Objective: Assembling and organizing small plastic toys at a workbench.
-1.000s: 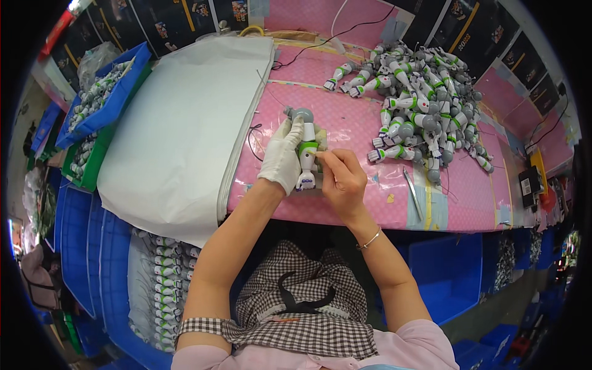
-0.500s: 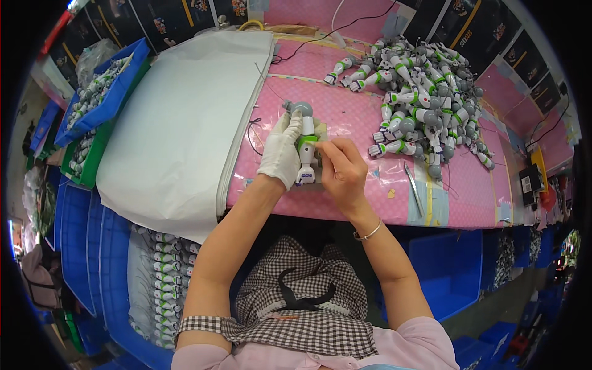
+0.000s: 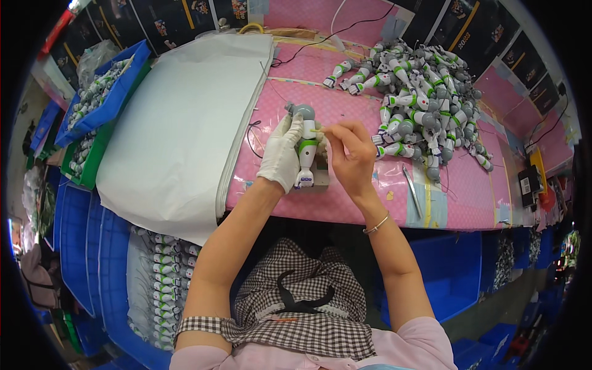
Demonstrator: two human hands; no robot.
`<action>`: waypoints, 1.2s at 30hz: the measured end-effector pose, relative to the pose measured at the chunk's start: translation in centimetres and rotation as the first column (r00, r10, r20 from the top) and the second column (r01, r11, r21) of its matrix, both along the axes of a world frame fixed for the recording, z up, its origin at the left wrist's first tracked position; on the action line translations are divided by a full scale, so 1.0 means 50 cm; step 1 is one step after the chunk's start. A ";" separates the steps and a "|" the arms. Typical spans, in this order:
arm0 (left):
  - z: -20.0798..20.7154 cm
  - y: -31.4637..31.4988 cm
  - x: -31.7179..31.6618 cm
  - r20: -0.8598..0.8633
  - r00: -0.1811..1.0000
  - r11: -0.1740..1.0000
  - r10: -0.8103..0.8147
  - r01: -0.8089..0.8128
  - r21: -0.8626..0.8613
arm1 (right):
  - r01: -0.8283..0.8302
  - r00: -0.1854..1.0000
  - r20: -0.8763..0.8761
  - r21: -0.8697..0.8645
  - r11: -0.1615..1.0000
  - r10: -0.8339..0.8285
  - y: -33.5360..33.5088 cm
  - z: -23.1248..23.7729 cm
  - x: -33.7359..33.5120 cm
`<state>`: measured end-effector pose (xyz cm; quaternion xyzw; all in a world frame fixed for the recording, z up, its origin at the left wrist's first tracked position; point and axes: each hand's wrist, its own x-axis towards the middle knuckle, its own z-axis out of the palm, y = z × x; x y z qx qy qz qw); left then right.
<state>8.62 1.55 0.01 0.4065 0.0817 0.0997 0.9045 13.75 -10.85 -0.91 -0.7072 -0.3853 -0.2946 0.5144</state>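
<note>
A toy arm [image 3: 307, 148] is grasped by the left hand [image 3: 282, 153]; a thin yellow piece [image 3: 317, 130] is apparently pinched by the right hand [image 3: 353, 157].

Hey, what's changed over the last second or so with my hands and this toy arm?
Your right hand, seemingly pinching a thin yellowish thing, moved up along the toy arm, from beside its green band to its white upper part. Your gloved left hand still holds the arm; the pile looks unchanged.

Glossy plastic toy arm [image 3: 307, 159], matt cloth glove [image 3: 279, 157], shiny metal tool [image 3: 412, 191], smooth paper sheets [image 3: 185, 123]
</note>
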 end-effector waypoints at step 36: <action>0.015 -0.018 0.003 -0.022 0.992 0.992 0.124 -0.124 0.033 | 0.030 0.988 0.152 -0.106 0.994 -0.014 -0.012 -0.032 -0.040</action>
